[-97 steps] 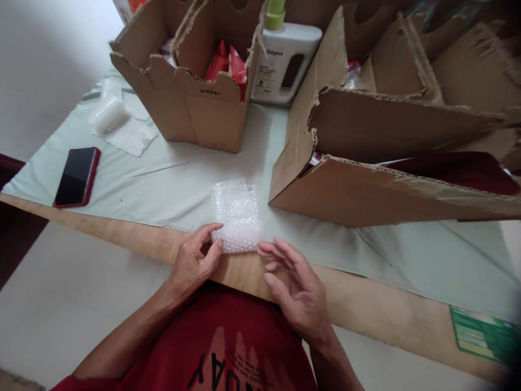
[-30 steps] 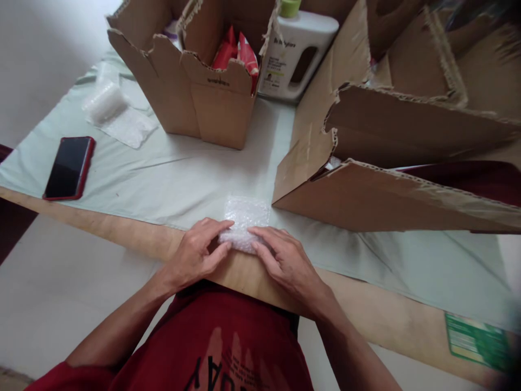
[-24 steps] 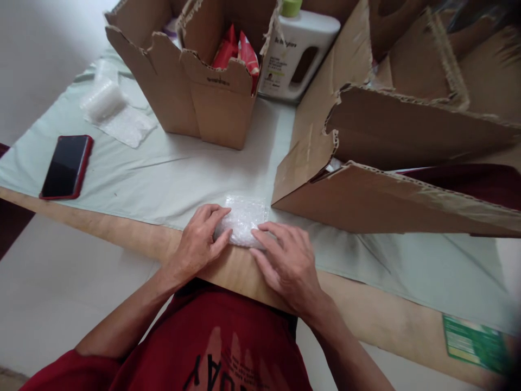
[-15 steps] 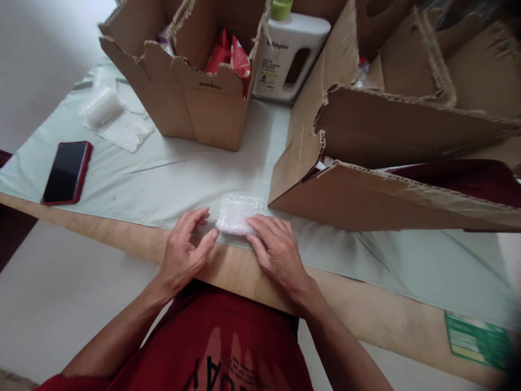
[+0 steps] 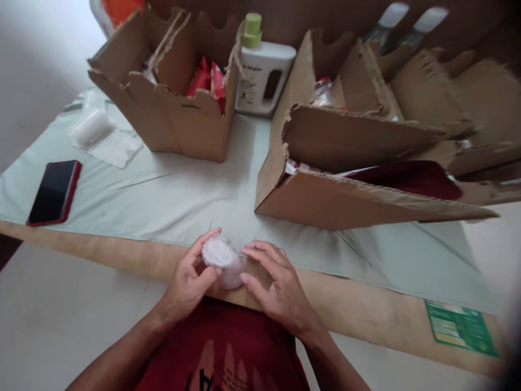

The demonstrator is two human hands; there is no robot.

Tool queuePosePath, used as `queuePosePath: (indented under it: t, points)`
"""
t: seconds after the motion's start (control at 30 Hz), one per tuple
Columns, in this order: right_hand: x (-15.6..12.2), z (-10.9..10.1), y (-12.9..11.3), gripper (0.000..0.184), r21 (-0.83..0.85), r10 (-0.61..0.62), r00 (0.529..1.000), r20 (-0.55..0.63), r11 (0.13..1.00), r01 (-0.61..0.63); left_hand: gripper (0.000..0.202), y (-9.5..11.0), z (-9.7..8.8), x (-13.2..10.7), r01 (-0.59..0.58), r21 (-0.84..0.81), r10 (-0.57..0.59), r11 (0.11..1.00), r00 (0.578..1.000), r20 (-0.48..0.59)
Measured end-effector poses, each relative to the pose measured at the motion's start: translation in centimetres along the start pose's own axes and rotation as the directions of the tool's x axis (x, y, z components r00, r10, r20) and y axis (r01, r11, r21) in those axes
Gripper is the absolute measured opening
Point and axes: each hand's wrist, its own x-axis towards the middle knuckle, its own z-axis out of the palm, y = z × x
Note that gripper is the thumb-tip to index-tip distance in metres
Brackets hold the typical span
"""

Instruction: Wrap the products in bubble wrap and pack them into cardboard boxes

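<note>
A small bundle of bubble wrap is tilted up on its side at the table's front edge; whatever lies inside is hidden. My left hand grips its left end, thumb in front and fingers behind. On the other side, my right hand is curved with fingers and thumb apart. Its thumb tip is close to the bundle's right edge, and I cannot tell whether they touch.
A phone and a loose roll of bubble wrap lie at left. Behind stand a divided cardboard box, a white detergent bottle and a larger cardboard box. A green card rests on the front edge at right.
The bubble-wrapped bundle has gone from lying flat on the cloth to being tilted up nearer my body. My left hand has taken hold of it, and my right hand has come off its top.
</note>
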Motion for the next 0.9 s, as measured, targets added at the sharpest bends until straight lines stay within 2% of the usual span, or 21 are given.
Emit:
queuePosePath:
  t: [0.13, 0.17, 0.23, 0.3, 0.33, 0.43, 0.5, 0.57, 0.6, 0.67, 0.7, 0.73, 0.8, 0.87, 0.9]
  points:
    - [-0.1, -1.9, -0.3, 0.065, 0.081, 0.022, 0.990, 0.137, 0.996, -0.034, 0.093, 0.4, 0.6, -0.6, -0.049, 0.154, 0.024, 0.987, 0.987, 0.160]
    - [-0.1, -2.1, -0.4, 0.066, 0.113, 0.007, 0.986, 0.167, 0.993, -0.026, 0.096, 0.4, 1.0, -0.7, -0.053, 0.171, 0.017, 0.984, 0.979, 0.202]
    - [-0.1, -2.2, -0.6, 0.047, 0.185, -0.020, 0.986, 0.167, 0.983, -0.011, 0.095, 0.3, 1.7, -0.6, -0.051, 0.173, 0.006, 0.984, 0.968, 0.249]
    - [-0.3, -2.1, -0.5, 0.021, 0.259, 0.002, 0.997, 0.074, 0.966, -0.021, 0.093, 0.0, 2.1, -0.5, -0.065, 0.142, 0.027, 0.988, 0.965, 0.260]
    - [-0.5, -2.0, -0.4, 0.015, 0.295, 0.040, 0.999, 0.010, 0.955, -0.042, 0.093, -0.2, 2.3, -0.3, -0.088, 0.129, 0.053, 0.988, 0.966, 0.253]
    - [-1.0, -2.1, 0.0, 0.012, 0.395, 0.169, 0.976, -0.134, 0.913, -0.104, 0.091, -0.5, 2.3, -0.1, -0.154, 0.185, 0.115, 0.970, 0.972, 0.207]
    - [-1.3, -2.6, 0.4, 0.012, 0.425, 0.218, 0.968, -0.127, 0.893, -0.146, 0.068, -0.3, 2.4, 0.1, -0.158, 0.271, 0.104, 0.949, 0.974, 0.201]
    - [-1.6, -3.4, 0.8, 0.021, 0.404, 0.235, 0.969, -0.070, 0.895, -0.188, 0.042, 0.3, 2.6, 0.3, -0.148, 0.338, 0.066, 0.929, 0.968, 0.243]
    - [-1.7, -3.9, 0.9, 0.033, 0.378, 0.235, 0.971, -0.032, 0.902, -0.206, 0.036, 0.6, 2.7, 0.4, -0.150, 0.358, 0.048, 0.922, 0.960, 0.277]
    - [-1.9, -5.1, 1.1, 0.061, 0.315, 0.208, 0.976, 0.062, 0.924, -0.217, 0.035, 1.2, 2.9, 0.7, -0.174, 0.380, 0.027, 0.909, 0.931, 0.363]
    - [-1.9, -5.7, 1.1, 0.069, 0.282, 0.178, 0.976, 0.127, 0.937, -0.208, 0.036, 1.5, 2.9, 0.9, -0.199, 0.386, 0.028, 0.901, 0.914, 0.404]
    - [-1.8, -6.2, 1.0, 0.068, 0.251, 0.147, 0.968, 0.202, 0.948, -0.196, 0.037, 1.7, 2.9, 1.1, -0.225, 0.395, 0.031, 0.891, 0.897, 0.441]
    - [-1.5, -7.3, 0.6, 0.050, 0.192, 0.103, 0.939, 0.328, 0.966, -0.173, 0.036, 2.1, 2.6, 1.6, -0.288, 0.407, 0.035, 0.867, 0.849, 0.527]
    - [-1.2, -8.8, 0.2, 0.032, 0.151, 0.093, 0.921, 0.379, 0.975, -0.161, 0.039, 3.0, 2.1, 2.3, -0.379, 0.386, 0.090, 0.841, 0.802, 0.591]
    - [-1.2, -9.8, 0.1, 0.028, 0.137, 0.096, 0.920, 0.379, 0.978, -0.158, 0.047, 3.6, 1.8, 2.7, -0.442, 0.372, 0.155, 0.816, 0.788, 0.596]
